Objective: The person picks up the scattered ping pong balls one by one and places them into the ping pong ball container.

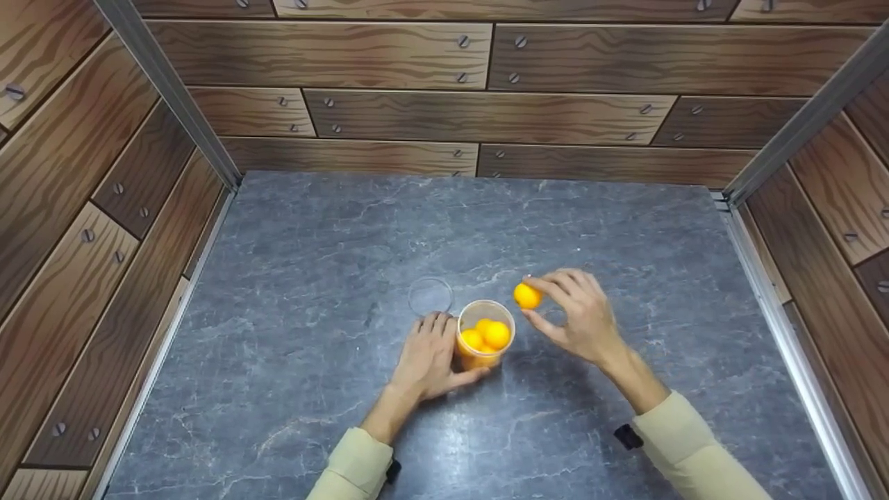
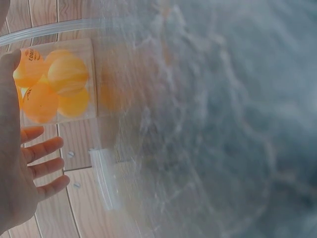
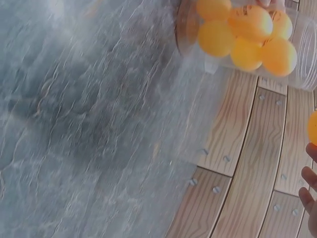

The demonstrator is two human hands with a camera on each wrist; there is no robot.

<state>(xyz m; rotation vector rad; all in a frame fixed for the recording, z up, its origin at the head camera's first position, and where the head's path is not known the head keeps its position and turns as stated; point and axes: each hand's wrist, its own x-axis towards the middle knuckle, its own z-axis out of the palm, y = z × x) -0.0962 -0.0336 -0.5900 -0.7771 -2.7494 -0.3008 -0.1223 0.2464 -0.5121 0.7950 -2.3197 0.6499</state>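
A clear plastic jar (image 1: 486, 309) stands upright and uncapped on the table, holding several orange ping-pong balls (image 1: 496, 335). My left hand (image 1: 429, 357) grips it from the left side, thumb across the near side; printing shows on some balls (image 2: 40, 102) in the left wrist view. Just right of the jar's rim, my right hand (image 1: 576, 312) pinches one orange ping-pong ball (image 1: 527, 296) between thumb and forefinger, above the table. At the right edge of the right wrist view, that ball and hand are partly cut off.
A clear round lid (image 1: 430, 296) lies flat on the table behind my left hand. The grey marbled tabletop (image 1: 312, 243) is bounded by wood-patterned walls (image 1: 486, 118) at the back and both sides, with metal posts (image 1: 170, 90) in the corners.
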